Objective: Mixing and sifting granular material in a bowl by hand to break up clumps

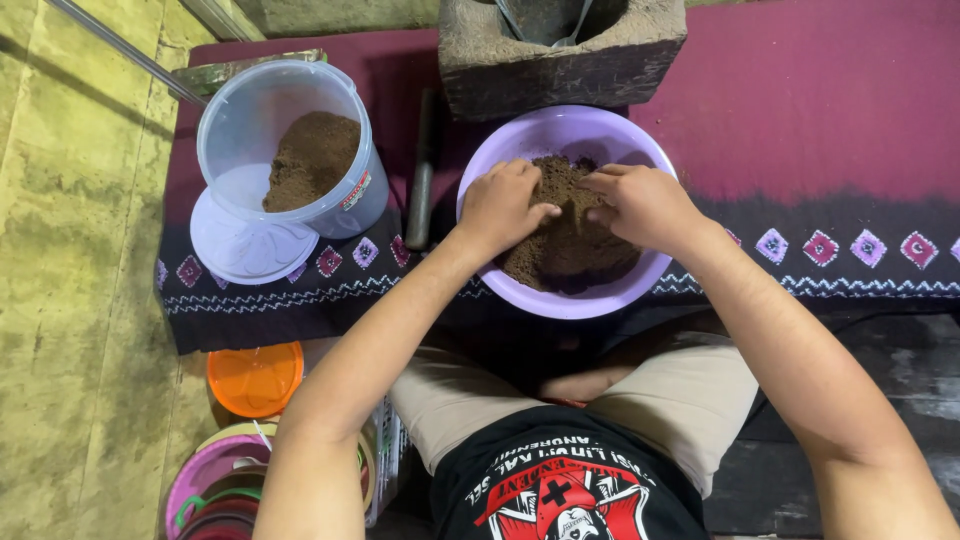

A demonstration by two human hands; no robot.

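Head view: a clear tub (pixel 283 150) of brown powder stands on its lid at left. Beside it, a purple bowl (pixel 556 135) holds more powder (pixel 570 245). The left hand (pixel 500 205) and right hand (pixel 643 205), near each other, press loosely curled fingers into that powder. A stone mortar (pixel 560 55) sits behind.

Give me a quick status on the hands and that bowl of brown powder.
Left hand and right hand both in the purple bowl, fingers working the brown powder. Nothing gripped. Stone mortar close behind; nothing blocking.
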